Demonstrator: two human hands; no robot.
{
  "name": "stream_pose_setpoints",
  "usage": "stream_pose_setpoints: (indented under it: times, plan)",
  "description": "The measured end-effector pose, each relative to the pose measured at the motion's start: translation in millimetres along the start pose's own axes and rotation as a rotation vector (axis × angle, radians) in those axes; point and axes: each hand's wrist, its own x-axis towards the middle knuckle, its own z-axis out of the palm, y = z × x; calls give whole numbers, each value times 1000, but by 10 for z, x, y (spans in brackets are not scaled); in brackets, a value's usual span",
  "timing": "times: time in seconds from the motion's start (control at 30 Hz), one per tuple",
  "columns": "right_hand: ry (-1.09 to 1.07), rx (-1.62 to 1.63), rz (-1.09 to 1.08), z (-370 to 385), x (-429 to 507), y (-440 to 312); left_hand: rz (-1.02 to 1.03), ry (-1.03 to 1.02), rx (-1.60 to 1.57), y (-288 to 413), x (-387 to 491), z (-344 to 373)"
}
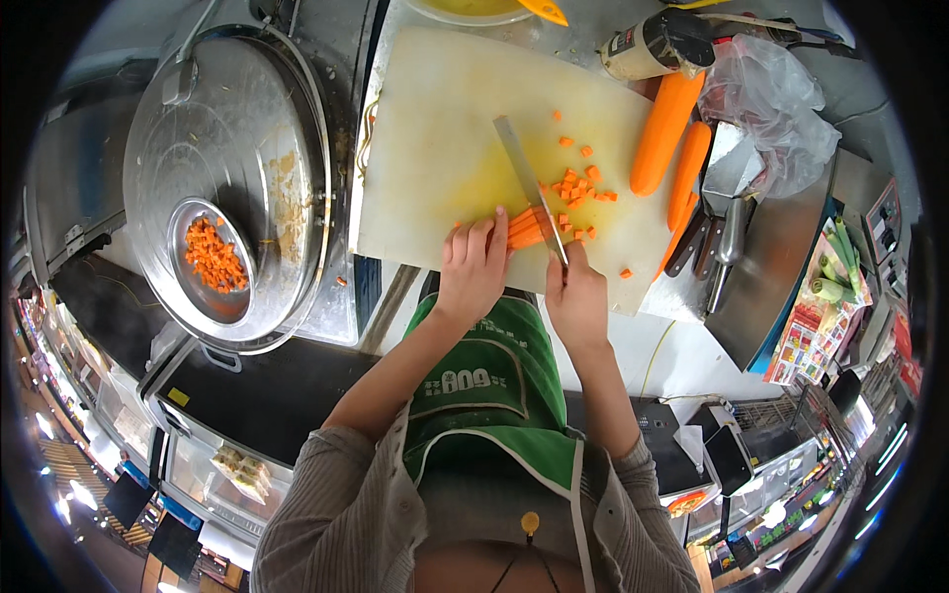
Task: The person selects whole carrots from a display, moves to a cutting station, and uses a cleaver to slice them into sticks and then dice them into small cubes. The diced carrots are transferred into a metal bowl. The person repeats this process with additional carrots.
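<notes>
My right hand point(577, 304) grips the handle of a kitchen knife point(523, 164), its blade slanting away to the upper left. The blade lies across the right end of a bundle of carrot sticks point(526, 228). Pressed on the left end of that bundle are the fingers of my left hand point(474, 261). Several diced carrot cubes point(576, 191) are scattered right of the blade on a white cutting board point(437, 89). Yellow-orange stain marks the board's middle.
Peeled carrots point(666, 137) lie along the board's right edge, near knives point(689, 241), a plastic bag point(767, 111) and a jar point(656, 44). To the left, a metal bowl point(189, 289) of diced carrot sits on a large round metal lid point(222, 111). Spring onions point(838, 267) lie far right.
</notes>
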Motion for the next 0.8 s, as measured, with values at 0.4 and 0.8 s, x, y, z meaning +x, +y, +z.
stream_pose_setpoints:
  times: [0.4, 0.8]
  plan:
    - [-125, -34, 130, 82, -103, -75, 125, 196, -271, -277, -100, -84]
    - [-37, -45, -76, 133, -62, -143, 131, 212, -261, -345, -129, -59]
